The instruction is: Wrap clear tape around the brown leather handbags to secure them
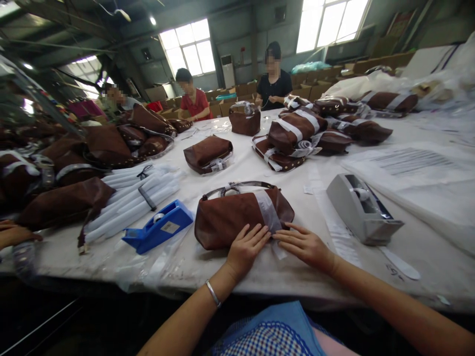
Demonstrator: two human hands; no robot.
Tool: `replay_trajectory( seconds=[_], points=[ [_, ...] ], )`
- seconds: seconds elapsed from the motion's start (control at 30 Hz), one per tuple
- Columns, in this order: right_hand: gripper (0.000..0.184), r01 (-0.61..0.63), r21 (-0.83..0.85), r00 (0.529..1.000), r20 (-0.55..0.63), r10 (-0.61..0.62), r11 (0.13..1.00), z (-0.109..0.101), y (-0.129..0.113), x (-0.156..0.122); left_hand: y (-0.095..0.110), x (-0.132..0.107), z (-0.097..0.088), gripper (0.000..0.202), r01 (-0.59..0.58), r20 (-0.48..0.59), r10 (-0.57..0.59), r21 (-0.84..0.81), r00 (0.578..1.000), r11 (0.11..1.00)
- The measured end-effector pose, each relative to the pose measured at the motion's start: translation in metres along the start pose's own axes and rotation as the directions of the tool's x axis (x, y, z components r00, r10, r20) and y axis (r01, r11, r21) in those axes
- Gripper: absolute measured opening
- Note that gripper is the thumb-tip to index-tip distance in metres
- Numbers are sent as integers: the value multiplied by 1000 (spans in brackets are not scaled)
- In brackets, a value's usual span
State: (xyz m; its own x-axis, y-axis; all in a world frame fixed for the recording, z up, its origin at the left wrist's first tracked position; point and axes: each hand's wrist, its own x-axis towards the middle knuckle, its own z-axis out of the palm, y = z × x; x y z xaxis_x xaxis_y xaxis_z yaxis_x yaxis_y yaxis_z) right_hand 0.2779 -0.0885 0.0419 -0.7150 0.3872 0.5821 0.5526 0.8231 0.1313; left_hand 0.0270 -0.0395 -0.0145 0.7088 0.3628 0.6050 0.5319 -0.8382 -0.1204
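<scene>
In front of me a brown handbag (226, 220) lies on the white-covered table, its strap towards the far side. A white wrapping strip (266, 206) runs across its right part. My left hand (249, 243) rests with fingers stretched flat on the bag's near side, at the strip. From the right, my right hand (305, 246) reaches the strip's near end, fingers extended and fingertips at the bag's lower right edge. Left of the bag stands a blue tape dispenser (163, 226); a grey tape dispenser (361, 212) stands to the right.
White rolled strips (137, 193) lie bundled at left, beside a heap of brown bags (107, 146). Another brown bag (208, 154) sits beyond mine, and wrapped bags (297, 129) are piled behind right. Plastic sheets (419, 170) cover the right side. Another person's hand (17, 235) shows at far left.
</scene>
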Motion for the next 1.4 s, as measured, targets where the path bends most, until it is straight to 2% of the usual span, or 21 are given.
replay_trajectory(
  seconds=[0.13,0.3,0.57,0.73,0.83,0.97,1.17,1.27,1.4],
  points=[
    [24,-3,-54,1000,-5,3,999,-3,-2,6,0,0,0,41,5,-18,-5,-10,1000,1000],
    [23,44,-37,999,-26,-45,998,-4,-2,18,0,0,1,40,11,-30,-12,-26,999,1000],
    [24,-69,3,998,-4,69,998,-7,-16,3,0,1,1,41,21,-47,-23,-50,999,999],
    [26,-77,-52,996,-49,74,996,-3,0,14,0,0,3,40,14,-62,-17,-45,998,999],
    [22,-171,-37,984,-64,168,985,2,15,26,0,-1,5,38,9,-67,-12,-54,998,999],
    [20,-342,78,938,-33,345,936,11,27,30,1,0,4,38,19,-96,-25,-63,995,998],
    [9,-519,249,849,37,528,817,17,33,31,2,4,1,32,44,-90,-52,-85,995,995],
    [9,-611,263,786,90,611,747,16,33,36,2,5,-1,32,55,-68,-61,-88,996,995],
    [13,-696,196,716,119,688,690,17,31,39,1,5,-4,43,34,-71,-37,-41,997,999]
  ],
)
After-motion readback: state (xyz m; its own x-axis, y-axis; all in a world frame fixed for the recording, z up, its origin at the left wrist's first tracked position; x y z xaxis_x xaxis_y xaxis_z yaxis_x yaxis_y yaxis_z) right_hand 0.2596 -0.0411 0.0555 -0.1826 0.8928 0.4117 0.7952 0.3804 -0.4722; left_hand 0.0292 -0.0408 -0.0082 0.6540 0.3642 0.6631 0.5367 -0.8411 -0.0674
